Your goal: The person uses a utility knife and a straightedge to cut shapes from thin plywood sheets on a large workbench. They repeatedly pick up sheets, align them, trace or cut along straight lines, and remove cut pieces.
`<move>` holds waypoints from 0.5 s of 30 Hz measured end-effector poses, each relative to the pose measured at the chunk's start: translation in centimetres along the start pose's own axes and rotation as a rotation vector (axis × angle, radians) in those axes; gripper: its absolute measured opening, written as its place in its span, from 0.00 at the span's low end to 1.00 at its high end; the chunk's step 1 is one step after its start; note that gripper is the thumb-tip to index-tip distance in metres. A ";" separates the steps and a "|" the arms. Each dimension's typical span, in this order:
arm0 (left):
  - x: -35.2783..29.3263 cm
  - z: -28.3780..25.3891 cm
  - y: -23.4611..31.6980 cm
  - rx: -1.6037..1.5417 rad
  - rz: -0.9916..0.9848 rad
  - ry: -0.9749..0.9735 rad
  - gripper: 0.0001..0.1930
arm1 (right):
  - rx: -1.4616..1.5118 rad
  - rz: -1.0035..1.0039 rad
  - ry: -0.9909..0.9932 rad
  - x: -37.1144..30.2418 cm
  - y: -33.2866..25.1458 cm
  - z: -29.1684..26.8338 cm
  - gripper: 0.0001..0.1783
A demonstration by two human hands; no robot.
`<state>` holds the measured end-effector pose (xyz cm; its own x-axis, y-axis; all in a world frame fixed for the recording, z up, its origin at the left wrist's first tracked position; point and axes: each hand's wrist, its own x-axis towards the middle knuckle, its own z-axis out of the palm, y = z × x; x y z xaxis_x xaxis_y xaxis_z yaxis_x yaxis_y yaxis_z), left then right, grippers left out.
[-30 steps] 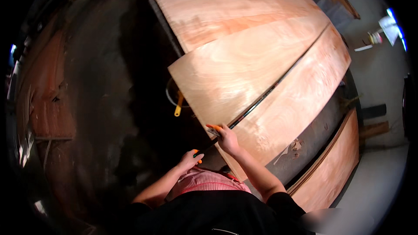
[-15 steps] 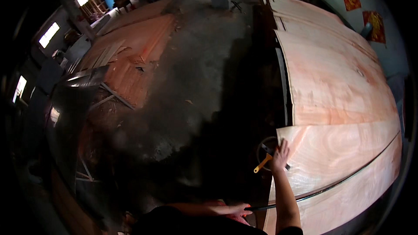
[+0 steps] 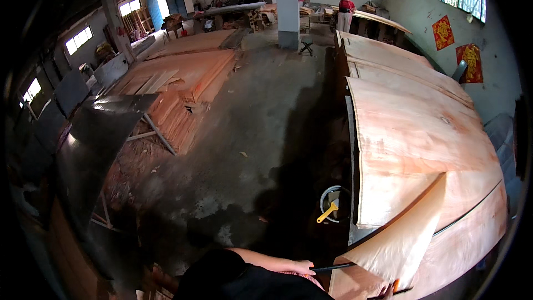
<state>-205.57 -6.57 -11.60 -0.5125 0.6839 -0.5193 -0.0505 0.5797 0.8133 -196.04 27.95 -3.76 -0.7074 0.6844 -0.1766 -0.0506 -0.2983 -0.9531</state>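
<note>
So, the left hand (image 3: 303,267) is closed around the black rod (image 3: 332,268) at the near side, while the right hand (image 3: 387,291) sits low by the wood sheet (image 3: 395,247), too hidden to tell whether it grips. And that sheet curls up over the near end of the pile (image 3: 427,128) on the right! It looks thin, light and bendy, liable to split; two well-spread edge holds should suit it best.
</note>
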 end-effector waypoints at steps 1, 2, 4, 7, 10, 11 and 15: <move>-0.3 0.6 0.9 0.031 -0.044 0.020 0.20 | 0.041 0.058 0.046 -2.0 0.1 -1.7 0.23; -0.5 1.3 1.0 0.057 -0.042 0.030 0.20 | 0.088 0.123 0.080 -4.1 0.4 -3.3 0.22; -0.4 2.6 1.0 0.113 -0.030 0.044 0.19 | 0.187 0.232 0.132 -8.1 1.3 -6.6 0.22; -0.6 3.9 2.3 -0.024 -0.102 0.039 0.18 | 0.340 0.330 0.182 -13.6 3.3 -11.9 0.21; 0.9 5.1 2.0 -0.068 -0.128 0.105 0.15 | 0.487 0.378 0.154 -17.4 6.3 -16.4 0.20; 0.9 5.5 2.0 -0.177 -0.113 0.184 0.14 | 0.513 0.383 0.160 -18.4 7.3 -17.0 0.20; 0.6 3.7 4.2 0.015 -0.187 0.194 0.17 | 0.403 0.462 0.374 -20.6 6.2 -12.9 0.12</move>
<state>-202.90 -2.02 -9.46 -0.6507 0.4675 -0.5984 -0.1475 0.6952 0.7035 -172.73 20.56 -9.23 -0.4345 0.5895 -0.6810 -0.1121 -0.7856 -0.6085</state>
